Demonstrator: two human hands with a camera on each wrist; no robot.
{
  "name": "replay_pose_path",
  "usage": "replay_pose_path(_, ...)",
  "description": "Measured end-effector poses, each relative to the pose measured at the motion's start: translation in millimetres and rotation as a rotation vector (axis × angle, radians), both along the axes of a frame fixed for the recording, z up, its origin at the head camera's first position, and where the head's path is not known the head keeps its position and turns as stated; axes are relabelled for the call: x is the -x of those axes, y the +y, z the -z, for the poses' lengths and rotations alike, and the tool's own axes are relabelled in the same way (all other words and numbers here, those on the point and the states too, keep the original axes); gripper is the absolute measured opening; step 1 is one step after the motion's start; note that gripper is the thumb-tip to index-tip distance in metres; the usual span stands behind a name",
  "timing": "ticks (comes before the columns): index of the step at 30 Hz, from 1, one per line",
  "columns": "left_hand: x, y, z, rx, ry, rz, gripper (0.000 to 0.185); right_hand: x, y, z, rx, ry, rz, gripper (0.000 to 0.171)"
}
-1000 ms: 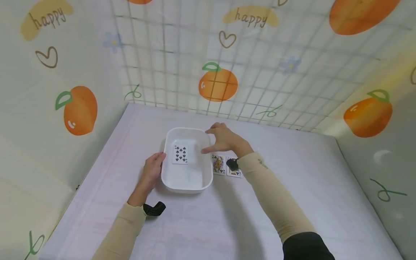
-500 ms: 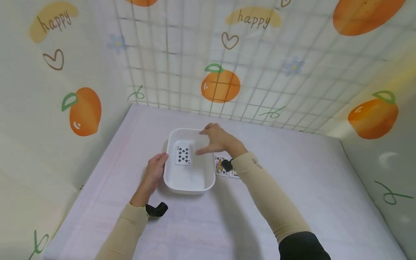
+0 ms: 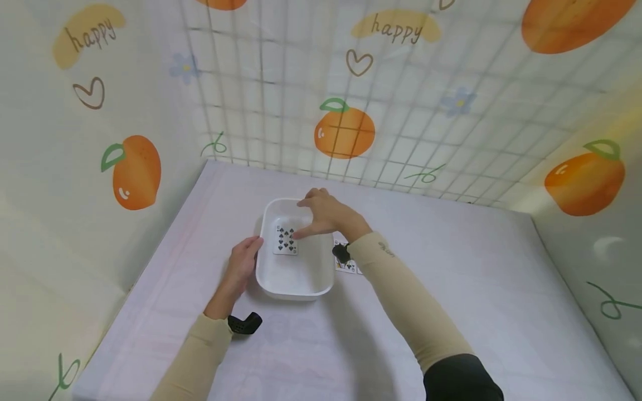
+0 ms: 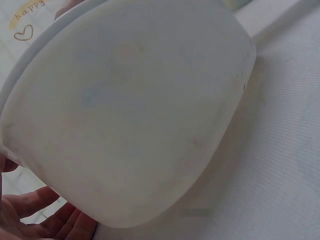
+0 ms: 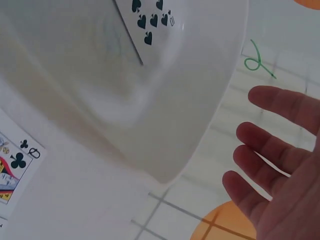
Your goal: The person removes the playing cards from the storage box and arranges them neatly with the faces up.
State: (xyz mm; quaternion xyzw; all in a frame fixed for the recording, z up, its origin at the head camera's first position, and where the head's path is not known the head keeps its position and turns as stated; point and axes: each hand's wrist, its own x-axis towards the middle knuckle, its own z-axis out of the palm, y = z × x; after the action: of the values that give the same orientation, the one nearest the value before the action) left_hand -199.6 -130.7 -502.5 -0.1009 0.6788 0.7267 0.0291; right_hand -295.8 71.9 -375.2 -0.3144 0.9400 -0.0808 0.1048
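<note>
Head view shows the right hand (image 3: 328,216), fingers loosely spread and holding nothing, now moved in over the white tub (image 3: 296,275) above its ten of spades (image 3: 286,240) (ready to pick it up, I'd say), while the left hand (image 3: 242,266) rests flat on the tub's left wall.

I'm reading "happy" on the wall covering (image 3: 396,29) twice, a 10 with spade pips on the card (image 5: 150,20) in the white tub (image 3: 296,278), and a Q of clubs on the card (image 5: 15,170) beside it

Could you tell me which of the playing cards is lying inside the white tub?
The ten of spades lies in the white tub; the queen of clubs and its neighbour lie on the table outside it.
</note>
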Motion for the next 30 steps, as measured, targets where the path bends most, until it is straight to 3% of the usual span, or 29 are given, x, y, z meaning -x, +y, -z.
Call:
replay_pose_path(12,0.3,-1.9,-0.1,0.003,0.008,0.008,0.046,2.6,-15.4,8.6,-0.008,-0.041,0.021,0.091)
replay_pose_path(30,3.4,-3.4,2.1,-0.004,0.019,-0.014,0.043,9.2,-28.2,27.8,-0.044,-0.035,-0.027,0.095)
